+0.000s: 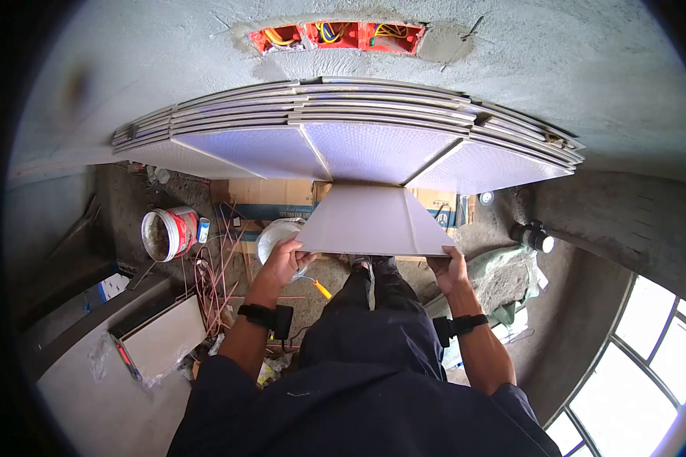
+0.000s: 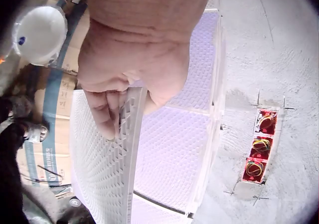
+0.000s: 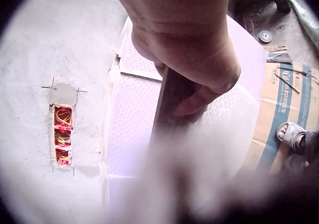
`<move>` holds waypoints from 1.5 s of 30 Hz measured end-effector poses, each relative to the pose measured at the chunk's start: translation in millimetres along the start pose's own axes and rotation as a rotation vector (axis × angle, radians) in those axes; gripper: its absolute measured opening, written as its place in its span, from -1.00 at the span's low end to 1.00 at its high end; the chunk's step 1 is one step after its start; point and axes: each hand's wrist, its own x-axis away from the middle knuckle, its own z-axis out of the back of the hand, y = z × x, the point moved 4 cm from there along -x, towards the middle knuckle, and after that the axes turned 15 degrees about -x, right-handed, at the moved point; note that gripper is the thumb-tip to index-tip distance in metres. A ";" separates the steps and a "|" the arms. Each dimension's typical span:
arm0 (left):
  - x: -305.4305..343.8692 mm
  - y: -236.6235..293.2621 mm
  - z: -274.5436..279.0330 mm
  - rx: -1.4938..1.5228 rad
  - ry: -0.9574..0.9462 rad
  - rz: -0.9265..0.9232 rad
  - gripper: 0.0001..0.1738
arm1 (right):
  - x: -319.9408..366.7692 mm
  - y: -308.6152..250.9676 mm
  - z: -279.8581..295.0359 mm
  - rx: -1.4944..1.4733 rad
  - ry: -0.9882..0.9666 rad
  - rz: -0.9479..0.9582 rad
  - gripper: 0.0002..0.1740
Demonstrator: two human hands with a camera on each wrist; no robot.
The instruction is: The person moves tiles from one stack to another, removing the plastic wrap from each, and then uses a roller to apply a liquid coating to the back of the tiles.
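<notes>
A large pale tile [image 1: 373, 221] stands tilted in front of the person, its upper edge towards the body. My left hand [image 1: 283, 260] grips that edge near its left corner, and my right hand [image 1: 449, 270] grips it near the right corner. Seen from the left wrist, the tile [image 2: 107, 159] has a textured grid back; the left hand [image 2: 134, 67] curls its fingers over that side. From the right wrist, the right hand [image 3: 194, 74] pinches the tile edge, partly blurred. Beyond it, stacked tiles [image 1: 381, 152] lean against the wall in several layers.
Red electrical boxes [image 1: 339, 35] with wires sit in the grey wall above the stack. Cardboard [image 1: 270, 192] lies under the tiles. To the left are a bucket [image 1: 169, 234], a white basin [image 1: 274, 242] and tangled pinkish tubing [image 1: 209, 270]. A power tool [image 1: 533, 237] lies at right.
</notes>
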 end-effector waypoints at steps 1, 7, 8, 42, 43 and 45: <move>0.0 1.1 1.3 -0.009 0.008 0.000 -0.65 | -0.8 0.4 -1.0 0.000 0.001 0.000 -0.58; -4.3 10.3 7.0 0.005 0.012 -0.016 -0.65 | -2.6 1.8 -12.0 0.028 -0.001 0.019 -0.60; -5.5 12.3 7.1 0.006 0.020 -0.012 -0.64 | -2.6 1.3 -14.9 0.024 0.002 0.017 -0.60; -59.1 93.0 -14.1 -0.143 0.221 -0.202 -0.66 | -31.3 -36.8 -111.1 0.390 0.090 0.406 -0.17; -64.5 97.9 -11.4 -0.239 0.228 -0.256 -0.65 | -31.7 -40.5 -115.3 0.430 0.104 0.486 -0.23; -70.0 110.8 -27.4 -0.195 0.319 -0.311 -0.59 | -41.5 -43.4 -119.0 0.423 0.112 0.506 -0.27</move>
